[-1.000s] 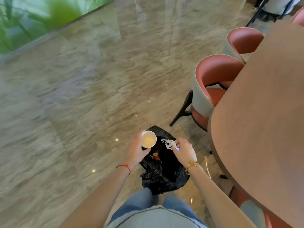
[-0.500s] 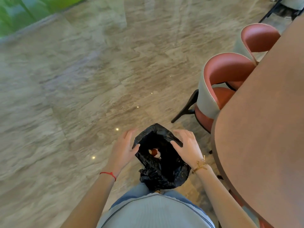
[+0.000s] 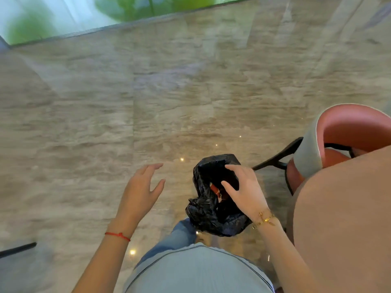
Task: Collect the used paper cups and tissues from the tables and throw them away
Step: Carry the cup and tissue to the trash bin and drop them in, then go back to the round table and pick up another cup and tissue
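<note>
The black bag (image 3: 213,199) is seen low in the head view, hanging just in front of the person's legs and just left of the table (image 3: 347,218) edge. Its mouth is open upward, and a bit of reddish and pale rubbish is glimpsed inside; no cup or tissue can be made out elsewhere. The bag is held at its rim by the right hand (image 3: 243,187), whose thumb and fingers are curled over the right side of the opening. How firmly the film is pinched cannot be told. The left hand (image 3: 141,185) is held well apart from the bag on its left, fingers spread and relaxed, with nothing in it.

The step in hand is judged to be the disposal itself, with the items probably already dropped in. Next, either the mouth is to be gathered shut or the bag carried on to another table; for that, a sure grip on the thin rim would be needed so that nothing spills.

A pink chair (image 3: 347,136) is tucked at the table's far side, on a pale stone floor (image 3: 148,102).
</note>
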### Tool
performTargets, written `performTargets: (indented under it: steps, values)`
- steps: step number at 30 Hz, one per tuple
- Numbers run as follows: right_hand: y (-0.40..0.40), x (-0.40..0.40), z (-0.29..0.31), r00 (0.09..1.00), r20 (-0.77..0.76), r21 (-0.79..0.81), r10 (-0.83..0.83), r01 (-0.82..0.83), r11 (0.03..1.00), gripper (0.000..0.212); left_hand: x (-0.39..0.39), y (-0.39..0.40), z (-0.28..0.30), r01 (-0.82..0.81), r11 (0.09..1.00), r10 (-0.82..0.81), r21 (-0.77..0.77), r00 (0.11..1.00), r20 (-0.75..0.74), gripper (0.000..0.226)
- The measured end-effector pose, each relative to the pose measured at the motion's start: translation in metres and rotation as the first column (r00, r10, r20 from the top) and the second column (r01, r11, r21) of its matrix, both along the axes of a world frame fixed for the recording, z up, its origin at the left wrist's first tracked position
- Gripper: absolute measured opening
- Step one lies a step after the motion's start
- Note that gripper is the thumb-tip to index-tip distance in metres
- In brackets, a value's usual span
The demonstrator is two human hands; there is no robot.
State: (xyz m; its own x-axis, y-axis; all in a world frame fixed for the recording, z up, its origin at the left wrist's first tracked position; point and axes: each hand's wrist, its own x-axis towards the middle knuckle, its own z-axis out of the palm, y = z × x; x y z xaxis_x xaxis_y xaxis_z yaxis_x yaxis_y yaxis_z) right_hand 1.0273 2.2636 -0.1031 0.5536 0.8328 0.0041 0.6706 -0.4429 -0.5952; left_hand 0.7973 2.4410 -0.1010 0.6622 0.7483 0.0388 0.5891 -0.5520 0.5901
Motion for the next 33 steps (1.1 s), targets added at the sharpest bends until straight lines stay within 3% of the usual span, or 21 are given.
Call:
performTargets:
  steps: [6,11,21,27,33]
  values:
    - [0.008,-0.055,0.009,0.960,0.051,0.000,0.276,-0.277,0.961,0.046,-0.099,-0.069,0.011,-0.272,0.962,0.272,-0.002,0.962,0.021,0.040]
    - [0.021,-0.118,0.015,0.853,0.039,-0.012,0.521,-0.521,0.853,0.044,-0.176,-0.130,0.020,-0.498,0.867,0.497,0.010,0.867,0.023,0.040]
    - [0.040,-0.302,0.019,0.497,0.034,-0.027,0.867,-0.867,0.498,0.042,-0.326,-0.253,0.026,-0.866,0.499,0.866,-0.029,0.498,0.037,0.040]
    - [0.023,-0.449,0.018,0.282,0.024,0.001,0.959,-0.959,0.282,0.044,-0.441,-0.325,0.032,-0.956,0.290,0.957,-0.043,0.289,0.022,0.041]
    - [-0.003,-0.581,0.020,0.150,-0.002,0.062,0.989,-0.987,0.150,0.044,-0.546,-0.385,0.041,-0.991,0.136,0.991,0.009,0.136,-0.006,0.041]
